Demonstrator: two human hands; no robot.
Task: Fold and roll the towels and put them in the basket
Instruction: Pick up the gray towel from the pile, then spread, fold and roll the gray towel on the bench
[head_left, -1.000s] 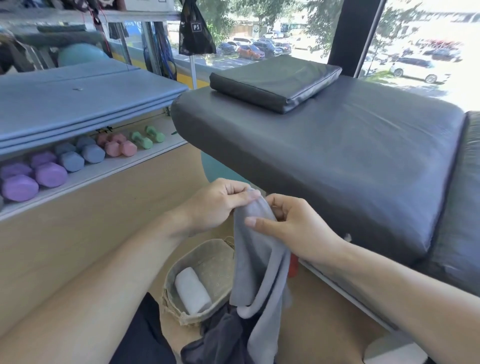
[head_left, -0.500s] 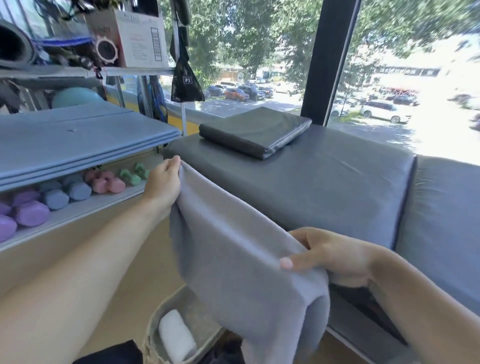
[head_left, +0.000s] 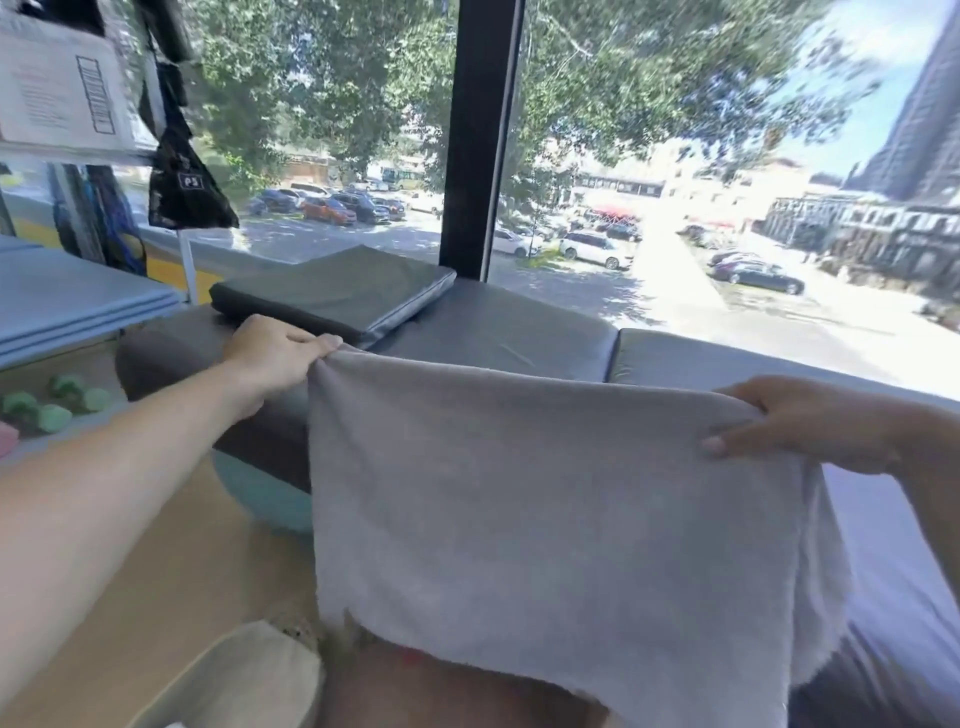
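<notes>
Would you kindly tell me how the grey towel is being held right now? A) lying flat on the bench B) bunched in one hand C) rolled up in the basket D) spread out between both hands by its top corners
D: the left hand and right hand each pinch a top corner of the towel, which hangs spread open.

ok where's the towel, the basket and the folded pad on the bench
towel (head_left: 561, 499): head view, middle of the spread cloth
basket (head_left: 244, 670): head view, near rim at the bottom edge
pad (head_left: 337, 286): head view, centre of its top face

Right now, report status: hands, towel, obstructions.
Left hand and right hand each pinch a top corner. Grey towel spread open, hanging, unfolded. Basket low left; nothing blocking.
</notes>
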